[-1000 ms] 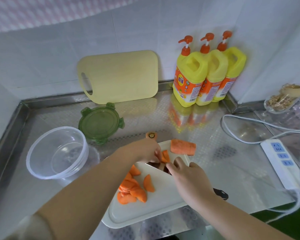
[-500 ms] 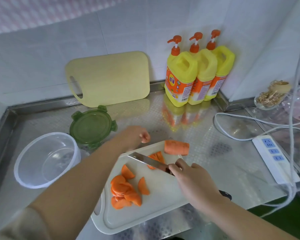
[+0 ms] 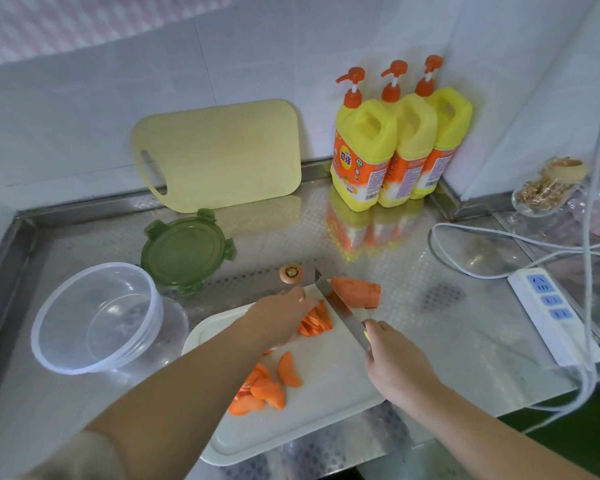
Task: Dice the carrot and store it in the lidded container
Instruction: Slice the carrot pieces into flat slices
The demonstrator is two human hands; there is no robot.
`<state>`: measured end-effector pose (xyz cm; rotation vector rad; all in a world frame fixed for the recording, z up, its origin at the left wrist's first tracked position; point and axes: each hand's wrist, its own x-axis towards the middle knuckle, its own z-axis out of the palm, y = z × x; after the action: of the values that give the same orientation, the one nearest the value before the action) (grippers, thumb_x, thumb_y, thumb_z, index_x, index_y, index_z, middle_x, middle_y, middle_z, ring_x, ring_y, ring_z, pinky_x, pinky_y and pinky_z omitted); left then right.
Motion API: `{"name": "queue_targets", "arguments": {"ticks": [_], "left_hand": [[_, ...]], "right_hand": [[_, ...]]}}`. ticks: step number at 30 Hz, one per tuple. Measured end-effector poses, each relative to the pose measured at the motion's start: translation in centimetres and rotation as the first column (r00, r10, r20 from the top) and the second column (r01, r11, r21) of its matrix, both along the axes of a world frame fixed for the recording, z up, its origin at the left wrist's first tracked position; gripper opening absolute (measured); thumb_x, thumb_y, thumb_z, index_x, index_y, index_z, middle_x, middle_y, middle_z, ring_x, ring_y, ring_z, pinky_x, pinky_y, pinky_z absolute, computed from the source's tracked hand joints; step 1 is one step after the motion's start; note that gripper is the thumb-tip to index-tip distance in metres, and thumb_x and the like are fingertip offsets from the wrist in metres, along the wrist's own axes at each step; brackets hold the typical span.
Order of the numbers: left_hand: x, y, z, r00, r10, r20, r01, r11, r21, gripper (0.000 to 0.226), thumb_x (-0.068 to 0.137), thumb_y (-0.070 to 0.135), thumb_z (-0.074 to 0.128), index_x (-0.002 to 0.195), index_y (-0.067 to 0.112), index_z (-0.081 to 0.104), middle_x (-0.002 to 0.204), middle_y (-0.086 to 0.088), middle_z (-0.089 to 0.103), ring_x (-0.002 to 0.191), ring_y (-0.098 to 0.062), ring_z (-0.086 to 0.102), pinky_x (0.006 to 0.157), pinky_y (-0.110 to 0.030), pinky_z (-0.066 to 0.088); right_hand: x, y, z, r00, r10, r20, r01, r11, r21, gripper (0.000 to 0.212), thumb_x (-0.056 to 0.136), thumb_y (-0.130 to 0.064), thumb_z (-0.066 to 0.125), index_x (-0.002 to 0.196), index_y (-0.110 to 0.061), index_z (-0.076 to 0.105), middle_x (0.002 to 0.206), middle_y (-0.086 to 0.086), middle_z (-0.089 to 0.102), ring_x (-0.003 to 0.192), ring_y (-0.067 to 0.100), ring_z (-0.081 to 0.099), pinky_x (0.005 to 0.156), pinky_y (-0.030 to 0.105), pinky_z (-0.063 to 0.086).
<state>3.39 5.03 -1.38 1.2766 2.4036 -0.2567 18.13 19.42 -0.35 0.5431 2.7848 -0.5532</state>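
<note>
**A:** How far along is the dicing?

**B:** Partway, I judge; a loose heap of orange half-moon carrot slices (image 3: 265,388) lies at the near side of the white rimmed plastic cutting board (image 3: 309,427); a fanned stack of thin carrot slices (image 3: 317,320) sits farther back under the left hand (image 3: 281,317), whose fingers bend down onto it and hold it; nothing is cut to cubes yet

**A:** And the right hand?

**B:** The right hand (image 3: 395,368) is wrapped around the handle of the narrow steel-bladed knife (image 3: 340,306), its blade angled just beside the stack; a thick uncut carrot chunk (image 3: 357,292) waits at the board's far edge; the round cut-off carrot top (image 3: 291,273) lies on the embossed stainless steel counter (image 3: 430,323)

**A:** And storage?

**B:** Not begun; the clear round plastic container (image 3: 66,362) stands empty to the left, thin-walled and glossy; its translucent green round lid (image 3: 186,251), with four clip tabs, lies flat on the counter just behind it; the carrot looks firm, the board smooth
</note>
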Motion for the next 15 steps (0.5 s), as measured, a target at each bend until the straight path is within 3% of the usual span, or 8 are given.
{"name": "queue_targets", "arguments": {"ticks": [4,7,9,11,15], "left_hand": [[0.0,0.5,-0.8,0.999,0.038,-0.010,-0.037,0.998,0.050,0.060,0.092,0.011,0.053,0.145,0.020,0.027,0.127,-0.011,0.040,0.110,-0.028,0.052,0.076,-0.033,0.041],[0.2,0.6,-0.8,0.998,0.017,0.053,-0.020,0.998,0.059,0.040,0.098,0.016,0.044,0.138,0.013,0.038,0.129,-0.010,0.046,0.095,-0.010,0.054,0.074,-0.013,0.039],[0.5,0.6,-0.8,0.989,0.055,0.134,-0.069,0.993,0.097,0.034,0.099,0.018,0.043,0.131,0.009,0.045,0.130,-0.009,0.048,0.089,-0.003,0.051,0.079,-0.005,0.038],[0.9,0.5,-0.9,0.985,0.104,0.134,-0.125,0.980,0.157,0.038,0.097,0.020,0.047,0.133,0.011,0.043,0.131,-0.006,0.047,0.112,-0.014,0.050,0.093,-0.018,0.035],[2.5,-0.1,-1.3,0.913,0.350,0.211,-0.385,0.909,0.160,0.046,0.090,0.031,0.058,0.130,0.019,0.040,0.123,-0.001,0.049,0.116,-0.023,0.053,0.093,-0.039,0.046]], "right_hand": [[-0.2,-0.3,-0.5,1.000,0.004,-0.009,-0.004,0.999,-0.032,0.035,0.096,-0.012,0.038,0.131,-0.015,0.040,0.119,-0.001,0.052,0.099,0.017,0.058,0.072,0.022,0.039],[-0.2,-0.2,-0.8,0.999,0.046,-0.011,-0.046,0.998,-0.044,0.031,0.095,-0.012,0.039,0.126,-0.015,0.042,0.116,-0.002,0.051,0.097,0.019,0.057,0.070,0.023,0.035],[-0.2,0.1,-0.8,0.996,0.089,-0.020,-0.090,0.995,-0.033,0.026,0.095,-0.012,0.038,0.121,-0.015,0.044,0.103,-0.009,0.048,0.088,0.020,0.053,0.069,0.024,0.032],[-0.5,0.8,-0.7,0.991,0.135,-0.025,-0.136,0.990,-0.023,0.022,0.096,-0.013,0.038,0.116,-0.015,0.045,0.088,-0.014,0.040,0.081,0.016,0.046,0.067,0.024,0.030],[-1.6,2.5,-0.3,0.968,0.249,0.020,-0.249,0.969,-0.007,0.017,0.097,-0.014,0.037,0.110,-0.016,0.047,0.108,-0.004,0.054,0.098,0.018,0.055,0.071,0.028,0.036]]}}
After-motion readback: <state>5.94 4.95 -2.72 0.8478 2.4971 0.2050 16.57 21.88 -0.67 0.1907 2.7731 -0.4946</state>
